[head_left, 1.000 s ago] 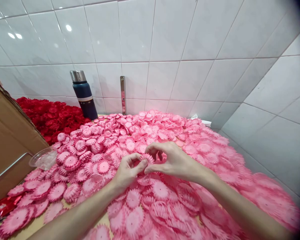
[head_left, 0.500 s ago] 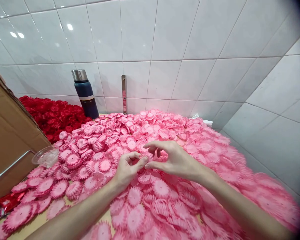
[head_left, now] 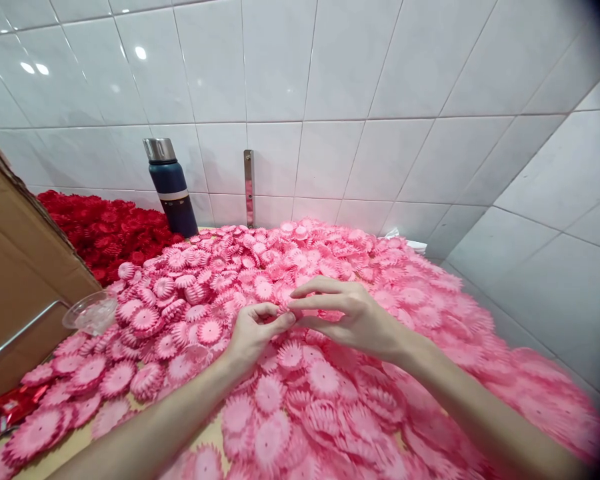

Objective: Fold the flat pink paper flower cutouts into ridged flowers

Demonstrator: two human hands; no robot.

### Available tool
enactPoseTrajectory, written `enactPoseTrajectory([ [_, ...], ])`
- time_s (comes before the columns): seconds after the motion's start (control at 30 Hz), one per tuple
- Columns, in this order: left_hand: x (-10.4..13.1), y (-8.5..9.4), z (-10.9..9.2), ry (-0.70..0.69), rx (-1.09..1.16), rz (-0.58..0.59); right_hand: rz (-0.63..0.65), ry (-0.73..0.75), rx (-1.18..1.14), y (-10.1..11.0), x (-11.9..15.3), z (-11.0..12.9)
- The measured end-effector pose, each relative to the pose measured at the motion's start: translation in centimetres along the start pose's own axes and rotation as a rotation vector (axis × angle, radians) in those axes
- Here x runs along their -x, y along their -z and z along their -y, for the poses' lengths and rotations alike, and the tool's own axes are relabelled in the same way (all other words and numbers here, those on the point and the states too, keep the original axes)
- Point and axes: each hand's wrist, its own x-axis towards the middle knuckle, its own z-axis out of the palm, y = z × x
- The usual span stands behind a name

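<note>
In the middle of the view my left hand (head_left: 255,330) is closed, thumb and index finger pinching a small pink scalloped petal piece (head_left: 282,309). My right hand (head_left: 347,313) meets it from the right. Its thumb and index finger come together at the piece's edge, and another finger stretches out above. Most of the held piece is hidden behind the fingers. Below and around both hands spreads a deep heap of pink petal pieces (head_left: 325,378), round with pleated edges, many with a small hole in the centre.
A cardboard box (head_left: 25,253) stands at the left, beside a clear plastic container (head_left: 91,313) and a red wrapper (head_left: 17,405). Red petal pieces (head_left: 110,233) are heaped behind. A dark blue bottle (head_left: 173,193) and a metal strip (head_left: 249,190) are by the tiled wall (head_left: 340,60).
My right index finger has come down towards the thumb, narrowing the gap between them at the petal piece. My left hand stays almost in place, still pinching.
</note>
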Motion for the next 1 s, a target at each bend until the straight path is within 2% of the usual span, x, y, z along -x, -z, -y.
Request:
enactPoseTrajectory([
  [0.17,0.0,0.0,0.1,0.028,0.004,-0.015,-0.063,0.051,0.016,0.1,-0.2,0.2],
  [0.3,0.0,0.1,0.2,0.042,0.017,-0.007,-0.072,0.015,0.031,0.3,-0.3,0.4],
  [0.47,0.1,0.1,0.1,-0.011,-0.016,0.027,-0.071,-0.008,0.060,0.5,-0.3,0.5],
  [0.63,0.1,0.0,0.2,0.007,-0.015,0.013,-0.080,-0.059,-0.087,1.0,-0.4,1.0],
  [0.7,0.0,0.0,0.4,0.003,0.007,-0.030,-0.164,-0.164,-0.209,1.4,-0.4,0.8],
  [0.77,-0.1,0.0,0.5,-0.006,0.023,-0.071,-0.360,-0.309,-0.263,2.1,-0.3,0.2],
  [0.83,-0.2,0.0,0.7,-0.009,0.036,-0.094,-0.569,-0.460,-0.154,2.7,-0.1,-0.6],
  [0.87,-0.2,0.0,0.7,-0.008,0.037,-0.095,-0.626,-0.522,-0.060,3.0,0.0,-0.9],
  [0.9,-0.2,-0.1,0.7,-0.004,0.034,-0.091,-0.632,-0.568,0.021,3.2,0.0,-1.1],
  [0.93,-0.1,-0.1,0.8,0.000,0.029,-0.083,-0.580,-0.598,0.060,3.2,0.0,-1.2],
  [1.0,-0.1,-0.1,0.8,0.007,0.015,-0.064,-0.340,-0.615,-0.044,2.9,0.0,-1.1],
])
